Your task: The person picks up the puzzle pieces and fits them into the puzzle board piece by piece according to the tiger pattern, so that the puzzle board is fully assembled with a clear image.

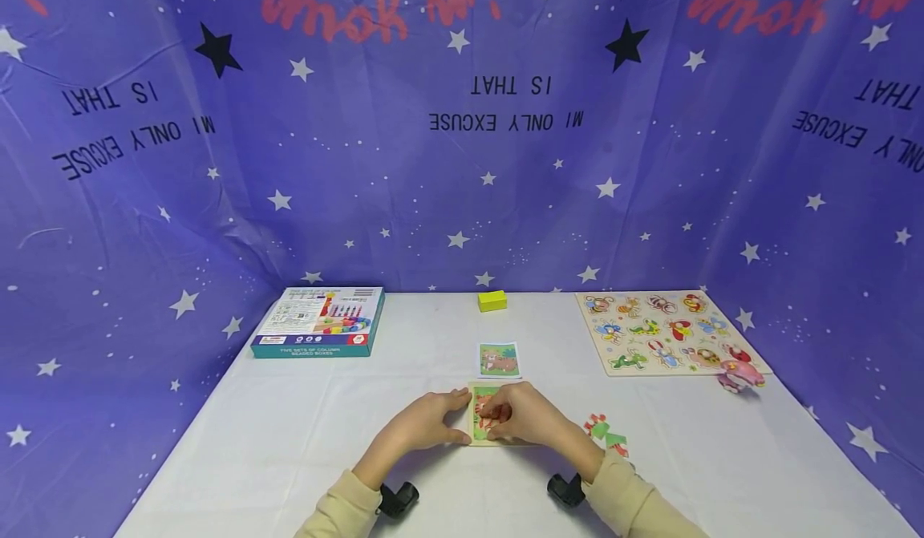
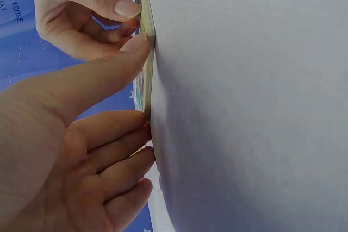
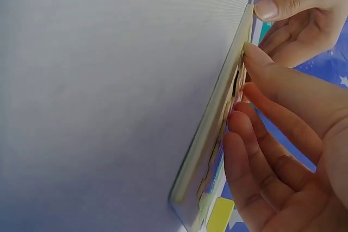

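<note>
A small wooden jigsaw board [image 1: 471, 434] with a green and red picture lies flat on the white table. My left hand [image 1: 431, 419] grips its left side, thumb at the near corner and index finger at the far one. Over the picture, my right hand [image 1: 525, 414] has its thumb and fingertips bent together at a puzzle piece [image 1: 482, 422], which they mostly cover. Seen edge-on in the right wrist view, the board [image 3: 212, 107] has pieces standing slightly proud of it. Just beyond the board lies a picture card [image 1: 499, 360] showing a brown animal.
Loose red, white and green puzzle pieces [image 1: 605, 432] lie right of my right wrist. A boxed bead set [image 1: 318, 321] sits at the back left, a yellow block [image 1: 492, 301] at the back middle. An insect peg board [image 1: 650, 333] lies back right, a pink toy [image 1: 740, 375] at its corner.
</note>
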Available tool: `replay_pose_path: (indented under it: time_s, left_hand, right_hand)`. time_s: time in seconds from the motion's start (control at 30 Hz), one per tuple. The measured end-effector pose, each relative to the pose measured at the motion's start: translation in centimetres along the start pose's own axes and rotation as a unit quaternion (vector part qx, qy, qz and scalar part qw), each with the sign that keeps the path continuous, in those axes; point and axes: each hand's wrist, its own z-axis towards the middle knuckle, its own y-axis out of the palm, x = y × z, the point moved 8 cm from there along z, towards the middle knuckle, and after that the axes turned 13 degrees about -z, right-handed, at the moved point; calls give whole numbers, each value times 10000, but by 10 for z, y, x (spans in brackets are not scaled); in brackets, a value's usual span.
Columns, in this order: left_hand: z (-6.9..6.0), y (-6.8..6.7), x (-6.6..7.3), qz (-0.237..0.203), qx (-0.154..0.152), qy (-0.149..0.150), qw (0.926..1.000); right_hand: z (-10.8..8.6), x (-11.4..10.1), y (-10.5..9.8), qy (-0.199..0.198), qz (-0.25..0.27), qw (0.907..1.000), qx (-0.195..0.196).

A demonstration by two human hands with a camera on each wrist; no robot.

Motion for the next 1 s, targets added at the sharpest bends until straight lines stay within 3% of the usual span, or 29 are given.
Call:
replay_pose_path:
  time_s: [0.2,0.67,1.0]
  left_hand:
    - [0,1,0,-39,0,-7,10000]
    - [1,1,-5,21,11,-109,9999]
    - [1,0,-3,16,-6,-70,10000]
  right_hand:
    - [-1,3,0,17,147,9999,-62]
    - [-2,1,-1,3,-90,10000,-16]
    - [-24,7,-23,-69,-55,9996,271]
